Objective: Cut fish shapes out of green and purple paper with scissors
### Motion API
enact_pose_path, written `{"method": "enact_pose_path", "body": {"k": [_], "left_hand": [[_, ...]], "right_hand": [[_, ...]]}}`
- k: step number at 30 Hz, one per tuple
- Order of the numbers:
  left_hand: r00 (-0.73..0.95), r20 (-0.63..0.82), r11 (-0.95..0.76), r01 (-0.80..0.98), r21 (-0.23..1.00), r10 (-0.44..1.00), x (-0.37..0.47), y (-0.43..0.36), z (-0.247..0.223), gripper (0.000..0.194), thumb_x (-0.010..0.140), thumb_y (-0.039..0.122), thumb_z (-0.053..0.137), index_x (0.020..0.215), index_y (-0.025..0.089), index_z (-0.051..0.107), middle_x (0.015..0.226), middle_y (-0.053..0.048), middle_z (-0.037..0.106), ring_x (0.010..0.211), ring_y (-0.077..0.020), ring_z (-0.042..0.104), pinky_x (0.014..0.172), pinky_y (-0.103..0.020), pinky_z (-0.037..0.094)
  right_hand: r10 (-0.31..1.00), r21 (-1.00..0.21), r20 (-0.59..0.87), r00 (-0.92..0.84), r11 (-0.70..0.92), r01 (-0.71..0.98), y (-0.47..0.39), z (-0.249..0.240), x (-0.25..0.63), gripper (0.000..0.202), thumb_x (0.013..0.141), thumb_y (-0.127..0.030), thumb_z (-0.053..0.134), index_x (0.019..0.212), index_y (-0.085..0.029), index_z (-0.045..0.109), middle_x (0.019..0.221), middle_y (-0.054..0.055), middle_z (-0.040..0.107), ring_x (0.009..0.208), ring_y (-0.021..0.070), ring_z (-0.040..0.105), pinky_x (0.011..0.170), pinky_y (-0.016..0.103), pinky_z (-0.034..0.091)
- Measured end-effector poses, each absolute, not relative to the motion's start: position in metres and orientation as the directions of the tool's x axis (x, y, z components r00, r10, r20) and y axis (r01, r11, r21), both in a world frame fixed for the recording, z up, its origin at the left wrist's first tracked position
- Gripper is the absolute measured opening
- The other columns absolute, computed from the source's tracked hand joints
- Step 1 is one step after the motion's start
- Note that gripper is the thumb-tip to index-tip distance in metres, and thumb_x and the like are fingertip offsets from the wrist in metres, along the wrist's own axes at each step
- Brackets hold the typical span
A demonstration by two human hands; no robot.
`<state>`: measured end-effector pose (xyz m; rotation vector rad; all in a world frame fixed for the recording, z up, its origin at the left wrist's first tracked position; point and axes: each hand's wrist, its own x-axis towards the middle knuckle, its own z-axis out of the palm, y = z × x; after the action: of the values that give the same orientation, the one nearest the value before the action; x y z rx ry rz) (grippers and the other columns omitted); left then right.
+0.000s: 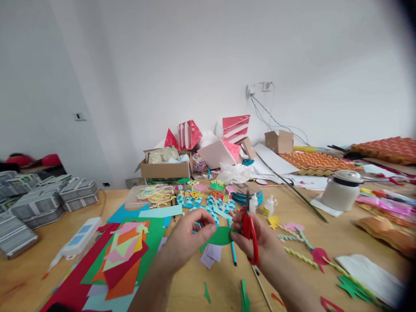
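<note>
A leaf-shaped piece of green paper (222,236) spans the gap between my two hands over the table. My left hand (191,234) is closed, thumb and forefinger meeting at the paper's left end. Red-handled scissors (254,247) sit in my closed right hand (260,232), blades pointing up and away. The right thumb and a fingertip also touch the paper's right end. Just below lie small lilac paper pieces (212,255) and a blue pen (233,253). Green paper scraps (245,297) rest nearer to me.
Coloured paper sheets (121,264) are piled at left, beside a white glue gun (81,237). Blue-patterned discs with paper fish (221,201), glue bottles (269,206) and a cardboard box (165,170) stand farther back. A white lidded pot (341,193) and braided strips (300,258) are at right.
</note>
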<state>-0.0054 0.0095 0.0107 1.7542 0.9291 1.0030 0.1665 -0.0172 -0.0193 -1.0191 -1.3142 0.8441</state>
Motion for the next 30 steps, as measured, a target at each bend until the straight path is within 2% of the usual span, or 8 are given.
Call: {"method": "enact_pose_path", "body": {"k": [5,10,15,20,25,30], "left_hand": [[0.436,0.215,-0.355,0.269,0.896,0.874,-0.002,0.012,0.005,0.013,0.073,0.022,0.052,0.061,0.017,0.049,0.060,0.003,0.046,0.061,-0.0116,0.043,0.056,-0.022,0.031],[0.473,0.177,-0.286,0.169,0.943,0.863,-0.002,0.014,0.003,0.013,0.075,0.025,0.051,0.065,0.017,0.048,0.061,0.004,0.042,0.058,-0.0105,0.039,0.054,-0.022,0.029],[0.497,0.212,-0.291,0.086,0.953,0.841,0.002,0.011,0.005,0.018,0.079,0.032,0.045,0.070,0.018,0.047,0.062,0.004,0.041,0.060,-0.0114,0.039,0.056,-0.023,0.030],[0.442,0.208,-0.292,0.131,0.947,0.872,0.008,0.014,-0.001,0.016,0.070,0.025,0.050,0.059,0.018,0.041,0.057,0.005,0.036,0.055,-0.0101,0.033,0.052,-0.022,0.025],[0.350,0.196,-0.222,0.034,0.975,0.916,0.012,0.021,-0.008,0.021,0.067,0.033,0.053,0.058,0.019,0.040,0.054,0.006,0.034,0.052,-0.0096,0.033,0.051,-0.022,0.028],[0.311,0.194,-0.206,0.007,0.978,0.930,0.017,0.023,-0.013,0.027,0.064,0.040,0.057,0.057,0.019,0.042,0.051,0.006,0.036,0.050,-0.0096,0.035,0.050,-0.022,0.028]], "right_hand": [[0.946,-0.947,0.320,0.055,0.317,0.056,-0.013,-0.011,0.168,0.022,0.065,-0.027,0.068,0.081,-0.022,0.054,0.068,-0.002,0.055,0.064,0.0162,0.053,0.057,0.026,0.042],[0.938,-0.942,0.324,0.121,0.331,-0.048,-0.004,-0.008,0.172,0.026,0.065,-0.030,0.069,0.082,-0.022,0.052,0.063,-0.004,0.053,0.056,0.0131,0.048,0.050,0.024,0.038],[0.941,-0.943,0.331,0.076,0.331,0.003,-0.003,-0.005,0.167,0.024,0.061,-0.026,0.070,0.078,-0.021,0.053,0.059,-0.005,0.050,0.055,0.0127,0.047,0.048,0.023,0.036],[0.939,-0.941,0.331,0.091,0.336,-0.047,-0.004,-0.007,0.164,0.027,0.060,-0.026,0.072,0.078,-0.021,0.053,0.060,-0.005,0.052,0.055,0.0126,0.048,0.049,0.023,0.037],[0.942,-0.945,0.282,0.179,0.305,-0.117,-0.010,-0.022,0.163,0.028,0.062,-0.035,0.071,0.077,-0.021,0.052,0.055,-0.006,0.052,0.044,0.0100,0.043,0.043,0.022,0.032],[0.963,-0.956,0.218,0.160,0.244,-0.165,-0.021,-0.034,0.155,0.032,0.060,-0.039,0.072,0.077,-0.020,0.053,0.063,-0.003,0.054,0.052,0.0130,0.049,0.047,0.023,0.038]]}}
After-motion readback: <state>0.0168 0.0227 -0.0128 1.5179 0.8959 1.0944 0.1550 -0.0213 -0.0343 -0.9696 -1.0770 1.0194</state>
